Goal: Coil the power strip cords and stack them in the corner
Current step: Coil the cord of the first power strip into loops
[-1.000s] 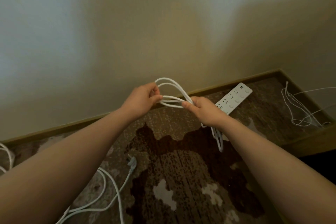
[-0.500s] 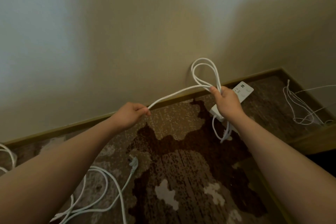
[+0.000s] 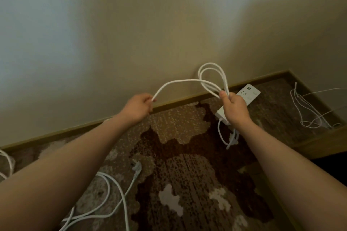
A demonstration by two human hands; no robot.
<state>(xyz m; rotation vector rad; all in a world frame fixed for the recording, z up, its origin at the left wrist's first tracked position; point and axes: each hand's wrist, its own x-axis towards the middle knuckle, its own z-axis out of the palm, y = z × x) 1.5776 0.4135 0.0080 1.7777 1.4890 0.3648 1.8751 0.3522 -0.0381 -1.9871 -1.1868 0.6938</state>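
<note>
above patterned carpet [image 3: 187,184], hands gripping white cord [image 3: 180,81], loops upright

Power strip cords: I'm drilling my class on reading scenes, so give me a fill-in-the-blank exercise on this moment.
1. The loops of the cord are gathered in the ____ hand.
2. The left hand pinches a single ____ of cord.
3. The loose plug lies on the ____.
4. The power strip is ____ in colour.

Missing words: right; strand; carpet; white
</note>
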